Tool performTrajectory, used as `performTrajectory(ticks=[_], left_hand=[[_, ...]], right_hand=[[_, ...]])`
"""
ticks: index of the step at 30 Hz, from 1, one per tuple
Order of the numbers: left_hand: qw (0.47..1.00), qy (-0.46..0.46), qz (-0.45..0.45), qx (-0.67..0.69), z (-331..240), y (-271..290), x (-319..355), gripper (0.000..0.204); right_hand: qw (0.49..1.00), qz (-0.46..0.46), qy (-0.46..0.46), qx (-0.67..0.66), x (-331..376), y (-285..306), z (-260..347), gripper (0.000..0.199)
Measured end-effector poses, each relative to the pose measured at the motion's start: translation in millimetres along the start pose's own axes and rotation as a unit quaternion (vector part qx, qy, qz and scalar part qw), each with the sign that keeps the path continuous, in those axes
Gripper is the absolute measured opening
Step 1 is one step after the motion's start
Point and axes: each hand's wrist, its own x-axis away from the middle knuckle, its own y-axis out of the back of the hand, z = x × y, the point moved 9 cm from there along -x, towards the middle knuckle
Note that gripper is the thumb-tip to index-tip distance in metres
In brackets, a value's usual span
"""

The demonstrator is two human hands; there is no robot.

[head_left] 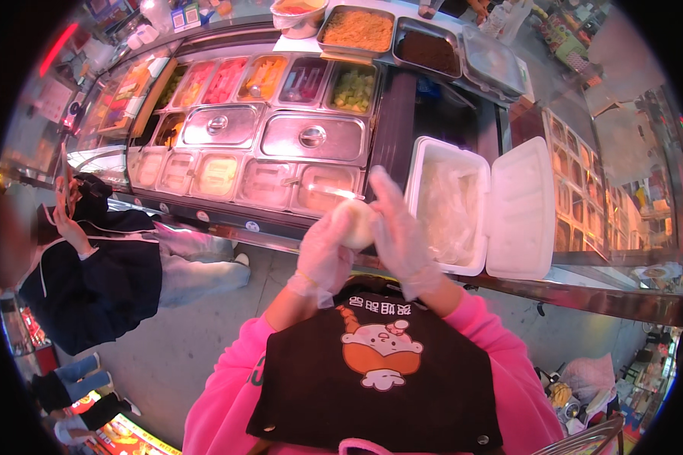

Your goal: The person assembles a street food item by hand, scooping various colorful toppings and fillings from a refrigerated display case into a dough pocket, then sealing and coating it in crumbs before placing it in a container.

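Note:
In front of my chest, a pale, smooth, round ball (358, 224) of what looks like dough sits between my two hands. My left hand (326, 252), in a clear plastic glove, is curled round it, with the thumb along its upper side. My right hand (404, 241), gloved the same way, has its fingers stretched straight up and its palm side against the ball. To the right of my hands stands a white foam box (482, 262) with its lid (520, 208) folded back. Crumpled clear plastic (449, 208) lies inside it.
A counter ahead holds fruit pans (262, 78), lidded steel pans (311, 139) and a near row of tubs (217, 176). Behind them are a tray of orange shreds (358, 30) and one of dark crumbs (427, 53). A person in dark clothing (102, 277) stands at left.

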Motion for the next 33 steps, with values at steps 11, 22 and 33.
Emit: performTrajectory(ticks=[11,22,33], left_hand=[[0.98,0.019,-0.024,0.194,20.9,22.5,-10.1,0.052],[0.997,0.069,0.011,0.034,19.4,4.1,0.6,0.067],[0.992,0.049,0.096,0.068,-2.2,-12.4,3.4,0.089]], right_hand=[[0.905,0.054,-0.343,-0.244,14.3,-37.6,-53.7,0.062],[0.767,0.008,-0.498,-0.405,43.5,-58.5,-80.1,0.09],[0.824,0.078,-0.388,-0.405,19.6,-13.6,-49.8,0.067]])
